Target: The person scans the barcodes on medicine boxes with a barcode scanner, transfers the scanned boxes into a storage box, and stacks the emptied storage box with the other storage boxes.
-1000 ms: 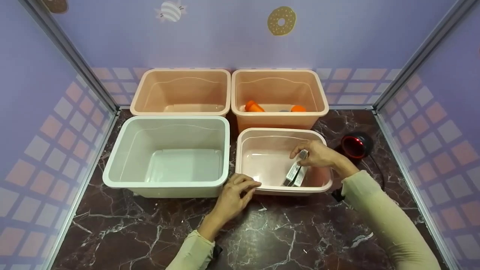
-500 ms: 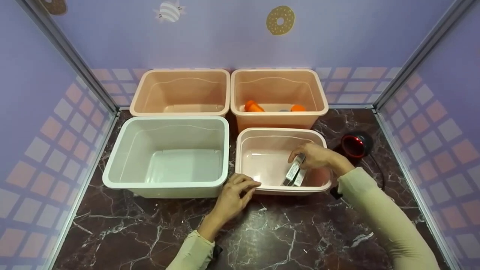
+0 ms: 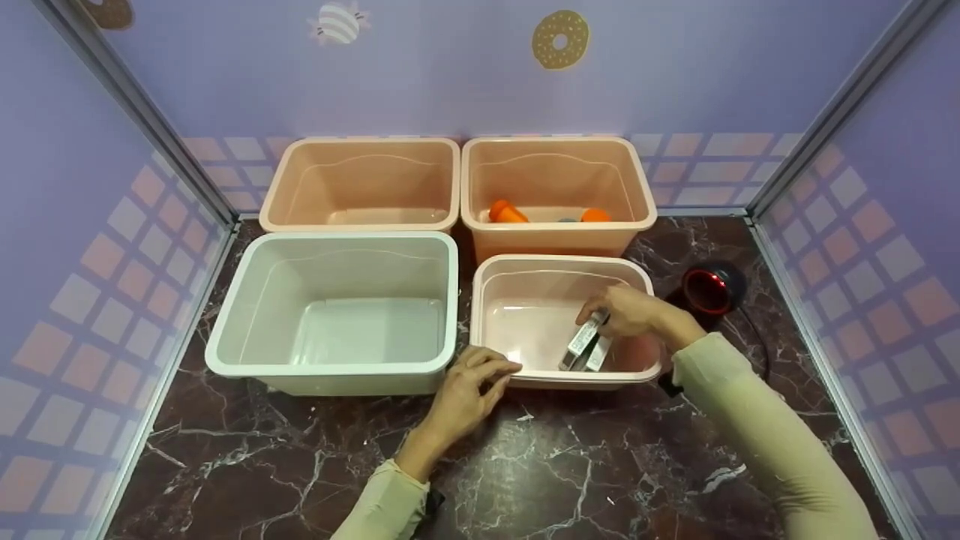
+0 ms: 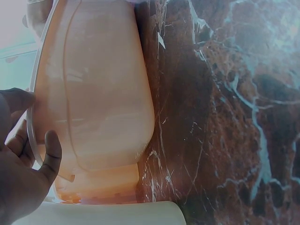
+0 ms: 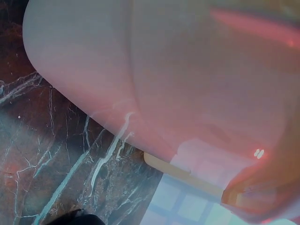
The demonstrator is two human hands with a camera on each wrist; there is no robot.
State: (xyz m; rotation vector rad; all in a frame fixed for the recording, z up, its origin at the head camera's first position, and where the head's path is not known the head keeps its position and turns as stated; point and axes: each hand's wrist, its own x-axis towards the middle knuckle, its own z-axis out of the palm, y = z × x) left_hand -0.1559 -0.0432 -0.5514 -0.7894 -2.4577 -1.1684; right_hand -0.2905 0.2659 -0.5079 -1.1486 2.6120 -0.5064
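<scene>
In the head view my right hand (image 3: 631, 310) reaches into the low pale pink bin (image 3: 566, 260) and pinches the upper end of a small white box (image 3: 581, 341) with dark print. Beside it lies another pale, box-like piece (image 3: 598, 355); whether the two are joined I cannot tell. My left hand (image 3: 466, 396) grips the bin's near left corner. The left wrist view has its fingers at the bin's rim and the thumb (image 4: 53, 150) outside the wall. In the right wrist view the bin's outer wall (image 5: 93, 56) fills most of the picture, hiding the fingertips and box.
A white bin (image 3: 334, 370) stands to the left. Behind are two peach bins, a left one (image 3: 360, 225) and a right one (image 3: 559, 226) with orange things (image 3: 508, 212) inside. A black scanner-like device (image 3: 712, 287) glowing red, with a cable, stands at right.
The white box has shifted slightly left and its gap from the pale piece beside it has widened. My right hand has moved a little left; my left hand stays at the rim.
</scene>
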